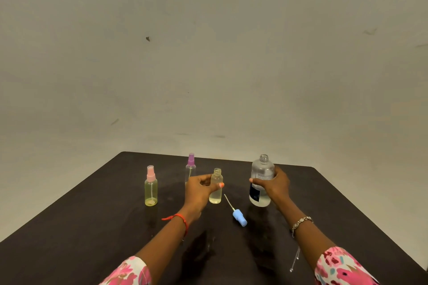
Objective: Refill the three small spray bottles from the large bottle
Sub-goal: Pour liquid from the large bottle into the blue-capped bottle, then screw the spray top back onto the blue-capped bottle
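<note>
Head camera shows the left hand [198,188] gripping an uncapped small clear plastic bottle [215,188] upright on the dark table [92,227], while the right hand [276,186] clasps the uncapped large clear bottle [261,180].

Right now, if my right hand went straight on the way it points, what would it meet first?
Your right hand already grips the large bottle; beyond it the table looks free, depth unclear.

Dark table [92,227]: pink-capped bottle [151,190], purple-capped bottle [190,166], open small bottle [216,196], large bottle [262,171] upright; blue sprayer [239,217] lying.
</note>
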Demonstrator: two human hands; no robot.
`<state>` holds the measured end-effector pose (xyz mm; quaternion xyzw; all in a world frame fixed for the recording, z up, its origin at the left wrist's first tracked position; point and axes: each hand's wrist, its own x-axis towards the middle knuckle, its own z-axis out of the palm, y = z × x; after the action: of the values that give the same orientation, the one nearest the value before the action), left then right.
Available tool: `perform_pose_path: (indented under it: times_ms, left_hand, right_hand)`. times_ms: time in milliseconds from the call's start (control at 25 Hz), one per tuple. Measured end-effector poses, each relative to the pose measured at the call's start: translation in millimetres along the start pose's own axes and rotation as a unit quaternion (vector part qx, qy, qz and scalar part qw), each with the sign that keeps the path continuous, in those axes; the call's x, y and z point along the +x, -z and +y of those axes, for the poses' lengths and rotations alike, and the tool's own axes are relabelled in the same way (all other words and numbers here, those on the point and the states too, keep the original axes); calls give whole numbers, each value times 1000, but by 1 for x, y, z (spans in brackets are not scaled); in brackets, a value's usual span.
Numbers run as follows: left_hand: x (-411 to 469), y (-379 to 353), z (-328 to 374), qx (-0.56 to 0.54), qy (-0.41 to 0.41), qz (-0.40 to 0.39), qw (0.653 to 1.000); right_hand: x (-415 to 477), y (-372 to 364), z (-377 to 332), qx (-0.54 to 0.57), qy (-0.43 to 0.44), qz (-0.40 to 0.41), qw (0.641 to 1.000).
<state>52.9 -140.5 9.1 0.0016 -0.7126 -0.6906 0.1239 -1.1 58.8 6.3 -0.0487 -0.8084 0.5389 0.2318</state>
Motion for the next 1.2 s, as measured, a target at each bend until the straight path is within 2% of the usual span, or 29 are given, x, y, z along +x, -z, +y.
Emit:
perform_pose_path:
  times_ms: [280, 400, 440, 480, 560, 600, 640, 720, 800, 880, 920, 1000, 1080, 1200]
  left_hand:
    - [1, 1, -2, 5, 11, 6, 1000]
    - [2, 2, -3, 7, 15, 8, 1000]
    - [2, 1, -3, 6, 16, 8, 1000]
    - [2, 1, -3, 5, 16, 9, 1000]
    - [1, 0, -3, 2, 17, 11, 1000]
    - [0, -1, -3, 2, 17, 11, 1000]
    - [0, -1, -3, 3, 18, 10, 1000]
    - [-1, -1, -2, 2, 17, 13, 1000]
    - [-2, -2, -1, -2, 16, 17, 1000]
    - [-4, -2, 1, -3, 16, 19, 1000]
    - [-5, -2, 1, -3, 15, 18, 1000]
    - [-7, -1, 2, -2, 14, 19, 1000]
    - [-7, 0, 3, -3, 10, 21, 1000]
    - [-6, 3, 5, -1, 4, 24, 1000]
  right_hand:
    - [6, -8, 11, 13, -50, 5, 999]
    - [9, -8, 7, -35, -79, -19, 996]
    - [8, -8, 2, -54, -91, 3, 994]
    - [3, -8, -6, -65, -81, 51, 993]
    - [-7, -11, -20, -57, 22, 158, 986]
    - [-14, -13, -24, -51, 80, 164, 982]
    - [-19, -15, -24, -57, 112, 128, 984]
    - [-24, -22, -21, -120, 90, -37, 988]
    - [-29, -32, -13, -234, 22, -208, 949]
    - [-37, -39, -6, -323, -34, -291, 900]
    - [-39, -41, -1, -338, -51, -313, 886]
    - [-41, -41, 5, -327, -48, -316, 890]
    - [-37, -34, 2, -274, 6, -258, 927]
    - [-28, -18, -36, -90, 55, -149, 983]
